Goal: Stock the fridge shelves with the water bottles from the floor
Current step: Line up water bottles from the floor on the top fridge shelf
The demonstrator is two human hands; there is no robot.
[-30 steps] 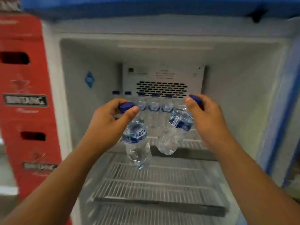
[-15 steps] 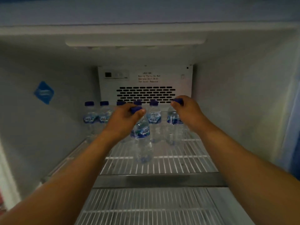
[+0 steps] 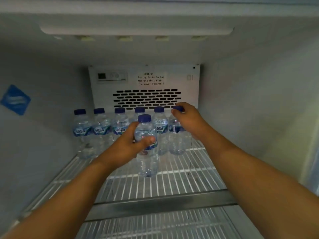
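Both arms reach into the fridge, forearms coming up from the near edge, hands apart.

Left hand (image 3: 127, 145): wrapped round the middle of the front bottle (image 3: 147, 163), thumb across the label, fingers behind it. The bottle is upright, standing nearer than the back row (image 3: 99, 130), about centre of the upper shelf (image 3: 189, 178). Its base is down at the wires; I can't confirm contact.

Right hand (image 3: 189, 119): palm down, fingertips pinching the blue cap of the right-end bottle (image 3: 178, 144). That one is upright at the right end of the far row, beside its neighbour.

Hard to see:
- Five more bottles line the far wall. The fourth from the left is mostly behind the front bottle and my left hand, only the cap and shoulder showing.
- The front bottle's label is largely covered by my thumb.
- The right-end bottle's label faces sideways, text unreadable.
- Dim light, lower bottle halves wash out against the wires.

Around:
- Vent panel (image 3: 146, 99) on the far wall just behind the caps, caution text (image 3: 150, 78) above the slots.
- Blue sticker (image 3: 15, 100) on the left wall.
- Light cover (image 3: 136, 29) at the ceiling.
- Lower shelf (image 3: 155, 226) in the near foreground, cut off by the frame.
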